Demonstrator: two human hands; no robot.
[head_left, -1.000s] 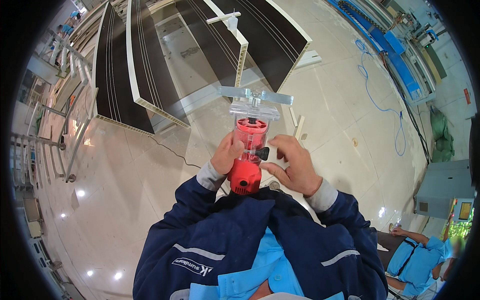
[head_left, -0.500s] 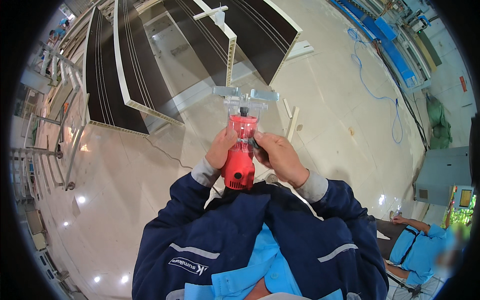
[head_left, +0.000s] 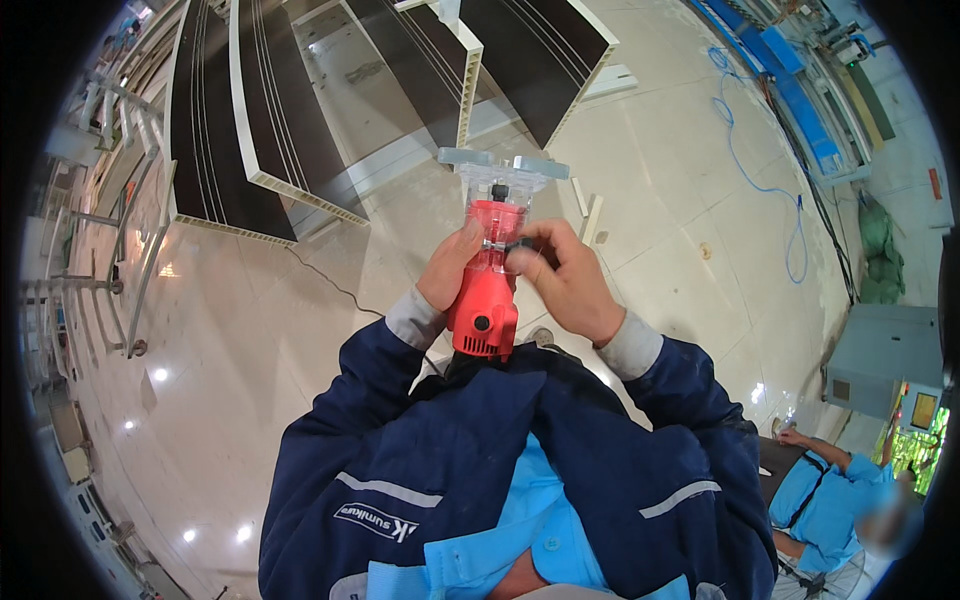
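Note:
A red trim router [head_left: 486,308] with a clear plastic base is held out in front of my chest, its base end pointing away from me. My left hand [head_left: 448,266] is wrapped round the left side of its body. On the right side of the clear base sits a small dark clamp knob [head_left: 523,243], pinched between the thumb and fingers of my right hand [head_left: 570,282]. Those fingertips partly cover the knob. Two grey plates on the base [head_left: 497,160] stick out to the left and right at the far end.
Several dark panels with pale edges [head_left: 270,160] stand on a white frame ahead. A thin cord [head_left: 335,285] lies on the floor to the left. Metal racks [head_left: 100,280] line the left. At the right are a grey cabinet [head_left: 882,358] and another person [head_left: 815,495] in blue.
The router has tilted slightly, its base end moving up and right. My right hand's fingers have shifted up around the knob, with the index finger now bent over it.

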